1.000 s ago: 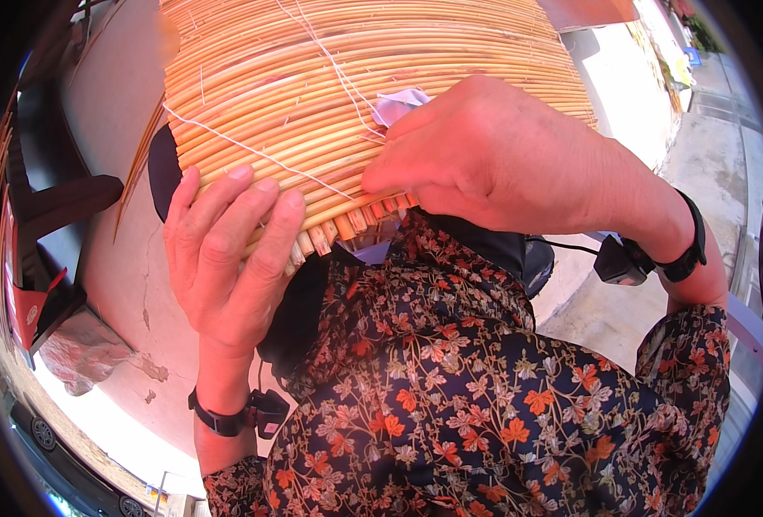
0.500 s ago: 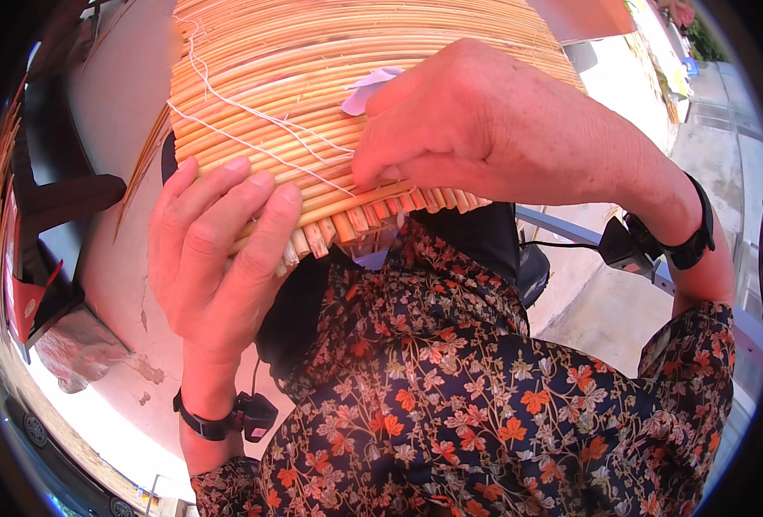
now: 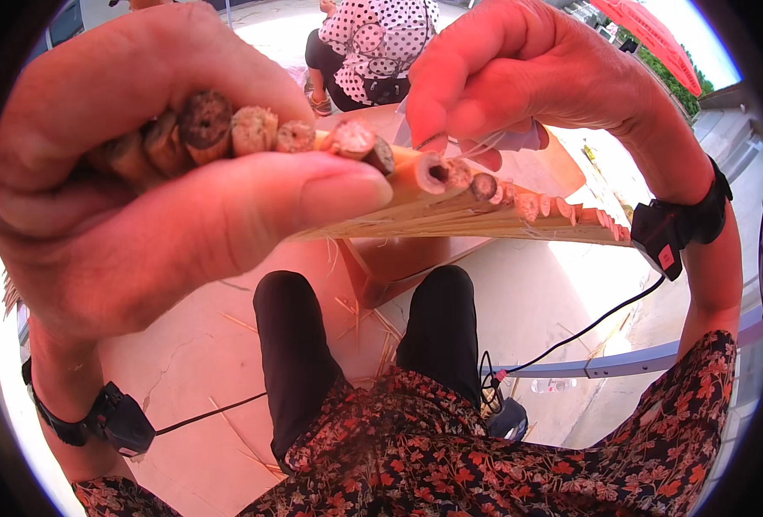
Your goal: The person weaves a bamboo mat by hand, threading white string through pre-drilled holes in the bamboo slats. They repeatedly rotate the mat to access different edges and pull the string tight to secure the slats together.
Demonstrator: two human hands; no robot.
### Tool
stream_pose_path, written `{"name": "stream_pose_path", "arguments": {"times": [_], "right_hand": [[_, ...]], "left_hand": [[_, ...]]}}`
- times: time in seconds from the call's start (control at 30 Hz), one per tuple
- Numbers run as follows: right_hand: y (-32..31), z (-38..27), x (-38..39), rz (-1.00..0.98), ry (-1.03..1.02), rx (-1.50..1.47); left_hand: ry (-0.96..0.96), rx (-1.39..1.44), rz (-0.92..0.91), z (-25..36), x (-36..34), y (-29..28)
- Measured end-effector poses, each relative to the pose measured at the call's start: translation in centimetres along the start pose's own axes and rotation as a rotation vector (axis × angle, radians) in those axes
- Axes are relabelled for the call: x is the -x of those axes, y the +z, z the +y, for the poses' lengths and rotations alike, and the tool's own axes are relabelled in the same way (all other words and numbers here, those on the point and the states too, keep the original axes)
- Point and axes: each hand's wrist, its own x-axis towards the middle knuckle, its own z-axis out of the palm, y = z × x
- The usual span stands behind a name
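Held up close is a mat of thin tan stalks [image 3: 347,226], its cut stalk ends turned toward me. My left hand [image 3: 158,224] grips its left part, thumb along the near side and fingers curled over the top. Just right of there, my right hand [image 3: 528,73] is closed in a pinch at the mat's edge, with white thread [image 3: 487,140] running between its fingertips and the stalks. A pale scrap [image 3: 522,138], paper or cloth, shows under the right fingers. The mat's far side is hidden.
Below the mat stands a brown box-like piece [image 3: 377,258] beyond my knees, with loose stalks [image 3: 347,312] on the pale floor. A person in a dotted top [image 3: 380,43] sits ahead. To the right lie a metal bar [image 3: 623,365] and a clear bottle [image 3: 554,385]; cables hang from both wrist straps.
The mat has been lifted off my lap and tilted edge-on. My left hand has shifted from lying on top to gripping its edge; my right hand has risen with the thread.
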Motion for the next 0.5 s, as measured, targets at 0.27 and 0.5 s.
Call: {"name": "stream_pose_path", "arguments": {"times": [0.27,0.5], "right_hand": [[3.0,-7.5,-2.7,0.161,-0.017,0.219],[3.4,-7.4,-5.7,0.142,-0.017,0.182]], "left_hand": [[-0.291,0.244,0.242,1.4,2.0,-4.3],[-0.22,0.064,0.27,0.3,4.5,-4.9]]}}
